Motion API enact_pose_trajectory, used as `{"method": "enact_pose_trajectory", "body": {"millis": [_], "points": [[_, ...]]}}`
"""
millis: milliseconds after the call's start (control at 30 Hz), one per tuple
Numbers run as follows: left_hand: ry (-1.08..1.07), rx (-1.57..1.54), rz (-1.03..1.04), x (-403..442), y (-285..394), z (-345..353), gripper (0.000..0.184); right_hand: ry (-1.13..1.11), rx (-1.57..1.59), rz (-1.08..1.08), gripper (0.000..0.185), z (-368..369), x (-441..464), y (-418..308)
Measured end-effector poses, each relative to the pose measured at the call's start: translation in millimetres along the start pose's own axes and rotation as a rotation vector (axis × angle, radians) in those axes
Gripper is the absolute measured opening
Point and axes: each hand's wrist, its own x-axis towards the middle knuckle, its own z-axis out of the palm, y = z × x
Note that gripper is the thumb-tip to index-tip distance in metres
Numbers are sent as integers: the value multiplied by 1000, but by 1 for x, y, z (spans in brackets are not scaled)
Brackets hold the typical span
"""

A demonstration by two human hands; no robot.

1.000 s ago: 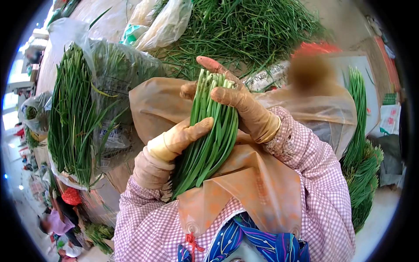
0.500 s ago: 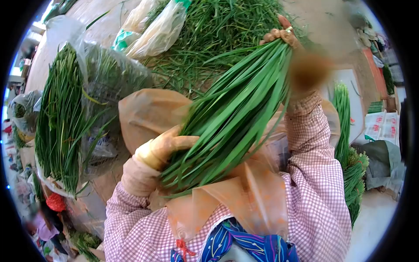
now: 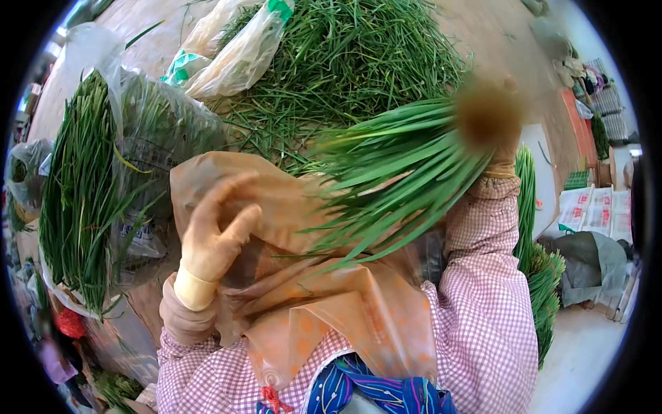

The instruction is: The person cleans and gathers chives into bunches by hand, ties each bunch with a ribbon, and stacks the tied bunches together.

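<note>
My right hand [image 3: 507, 153] holds a loose bunch of garlic chives [image 3: 407, 165] by one end, up at the right. The long flat leaves fan out leftward and down over my lap. A round brown blur hides most of that hand's fingers and the gripped end. My left hand [image 3: 210, 241], in a pale yellow glove, is raised with thumb and fingers apart, holding nothing. Beneath it spreads a translucent brown plastic apron [image 3: 345, 286] over my lap and knees.
A heap of cut green leaves [image 3: 358, 55] lies on the floor ahead, beside white plastic bags [image 3: 238, 58] with green edges. At the left stands a bundle of chives [image 3: 79, 190] in clear plastic. More chive bundles [image 3: 541, 290] stand at my right, near a dark grey sack [image 3: 586, 265].
My left hand has come off the leaf ends and moved left. The bunch in my right hand has swung flatter and its leaf tips have lifted, with that hand slightly lower.
</note>
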Motion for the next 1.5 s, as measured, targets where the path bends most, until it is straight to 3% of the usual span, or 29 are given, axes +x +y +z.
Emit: {"method": "enact_pose_trajectory", "body": {"millis": [67, 167, 233, 267, 333, 467, 533, 633, 933, 1000, 1067, 1167, 1267, 1300, 1333, 1400, 1433, 1500], "points": [[163, -288, 11, 2, 11, 3, 29, -8, -3, 4, 32, 1, -3, 1], [141, -354, -7, 8, 24, 9, 20, -23, -3, 31, 31, 1, -5, 3], [139, -318, 72, 14, 25, 27, 14, -44, 21, 65, 30, 1, -5, 3], [129, -296, -2, 17, 28, 34, 14, -59, 32, 75, 29, 2, -6, 3], [160, -88, 102, 25, 27, 44, 15, -90, 54, 97, 28, 3, -9, 3], [82, -17, 99, 29, 34, 50, 17, -94, 111, 105, 28, 4, -13, 3], [212, 167, 463, 33, 38, 52, 22, -92, 115, 96, 28, 9, -17, 3], [97, 251, 571, 45, 42, 60, 25, -108, 96, 60, 28, 14, -20, 6], [-36, 412, 609, 68, 39, 62, 11, -167, 58, 86, 31, 13, -22, 9], [-87, 364, 409, 65, 51, 55, 10, -179, 43, 98, 25, 23, -25, 10], [-330, -15, 42, 71, 51, 42, 9, -202, -8, 143, 19, 29, -27, 9], [-481, -561, 90, 76, 54, 30, 8, -161, -29, 184, 19, 33, -31, 8], [-495, -787, 247, 80, 64, 36, 13, -137, -21, 222, 19, 40, -34, 13], [-674, -902, 294, 87, 64, 34, 19, -138, -36, 230, 19, 42, -35, 15], [-671, -903, 295, 89, 65, 38, 19, -138, -52, 237, 19, 44, -36, 18], [-726, -1213, 340, 91, 71, 56, 23, -125, -80, 223, 18, 49, -38, 23], [-837, -1304, 433, 101, 68, 61, 29, -167, -149, 228, 17, 51, -39, 24], [-816, -1318, 440, 107, 80, 59, 32, -166, -233, 282, 17, 63, -45, 23]]}}
